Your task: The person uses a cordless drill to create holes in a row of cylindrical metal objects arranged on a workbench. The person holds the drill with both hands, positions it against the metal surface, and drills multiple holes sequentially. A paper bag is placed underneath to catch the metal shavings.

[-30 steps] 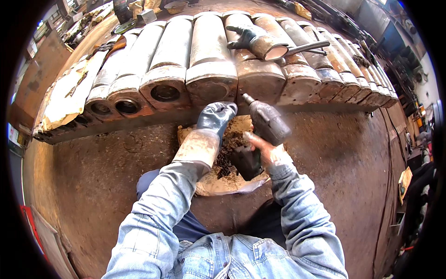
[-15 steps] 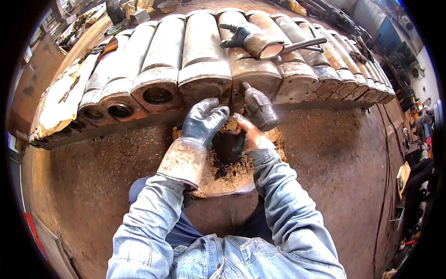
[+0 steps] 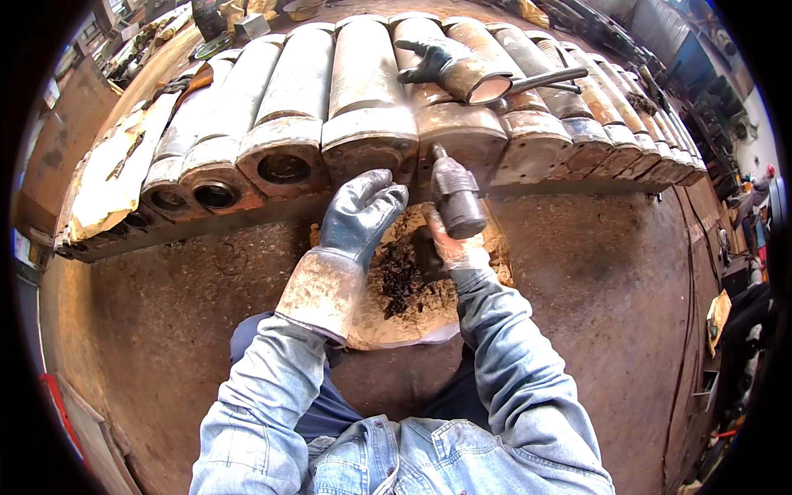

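My right hand (image 3: 454,246), bare, is wrapped round the grip of a dark, grimy pistol-grip impact wrench (image 3: 458,202). The tool's narrow tip points away from me at the lower front of a rusty cylinder end (image 3: 459,136); I cannot tell whether it touches. To its left, my left hand (image 3: 363,210) wears a dark coated glove with a stained pale cuff. Those fingers are curled, and whatever they may hold is hidden. A round-ended metal cylinder (image 3: 369,139) lies just beyond the glove.
Metal cylinders lie side by side in a long row, some with round openings (image 3: 284,165). An unworn glove (image 3: 454,70) and a dark bar (image 3: 549,80) rest on top. Stained paper (image 3: 124,177) covers the left end. Below my hands, cardboard (image 3: 388,326) carries dark debris (image 3: 404,276).
The impact wrench has swung so its rear end sits further left and its body points straighter ahead. Its grip has shifted right, showing more debris. My left hand stays nearly still.
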{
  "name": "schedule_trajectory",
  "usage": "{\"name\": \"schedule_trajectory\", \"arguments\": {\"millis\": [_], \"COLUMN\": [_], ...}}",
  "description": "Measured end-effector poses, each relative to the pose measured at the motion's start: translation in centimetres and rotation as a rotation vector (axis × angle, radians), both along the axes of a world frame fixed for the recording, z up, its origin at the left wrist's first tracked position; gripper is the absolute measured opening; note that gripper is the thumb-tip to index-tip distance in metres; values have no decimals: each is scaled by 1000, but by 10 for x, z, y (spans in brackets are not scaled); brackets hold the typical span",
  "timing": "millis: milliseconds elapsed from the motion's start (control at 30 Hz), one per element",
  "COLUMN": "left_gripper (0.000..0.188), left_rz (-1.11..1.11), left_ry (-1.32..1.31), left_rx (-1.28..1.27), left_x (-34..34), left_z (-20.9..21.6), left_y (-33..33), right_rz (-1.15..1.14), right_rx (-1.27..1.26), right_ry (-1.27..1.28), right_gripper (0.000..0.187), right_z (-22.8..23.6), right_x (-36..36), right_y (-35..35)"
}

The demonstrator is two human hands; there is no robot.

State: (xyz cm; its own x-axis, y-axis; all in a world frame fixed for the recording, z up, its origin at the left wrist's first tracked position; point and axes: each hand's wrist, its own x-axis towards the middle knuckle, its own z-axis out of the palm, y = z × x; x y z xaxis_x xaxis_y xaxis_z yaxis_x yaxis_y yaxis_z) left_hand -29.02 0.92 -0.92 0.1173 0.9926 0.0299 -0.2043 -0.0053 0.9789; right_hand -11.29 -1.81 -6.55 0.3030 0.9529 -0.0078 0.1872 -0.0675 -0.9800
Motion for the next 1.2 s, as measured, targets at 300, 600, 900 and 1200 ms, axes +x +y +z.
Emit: {"name": "schedule_trajectory", "arguments": {"millis": [300,600,900,1200], "left_gripper": [39,39,32,41], "left_rz": [4,13,-53,-121], "left_ry": [37,6,-38,7], "left_rx": [5,-66,-227,-406], "left_x": [-8,-8,-9,3], "left_z": [3,-2,-4,1], "left_y": [-2,-3,-2,11], "right_rz": [133,69,75,111], "right_rx": [244,121,67,65], "right_ry": [42,-57,-356,-129], "right_gripper": [26,25,23,38], "right_z": [-32,-16,-28,-25], "right_x": [40,31,47,51], "right_y": [18,11,17,9]}}
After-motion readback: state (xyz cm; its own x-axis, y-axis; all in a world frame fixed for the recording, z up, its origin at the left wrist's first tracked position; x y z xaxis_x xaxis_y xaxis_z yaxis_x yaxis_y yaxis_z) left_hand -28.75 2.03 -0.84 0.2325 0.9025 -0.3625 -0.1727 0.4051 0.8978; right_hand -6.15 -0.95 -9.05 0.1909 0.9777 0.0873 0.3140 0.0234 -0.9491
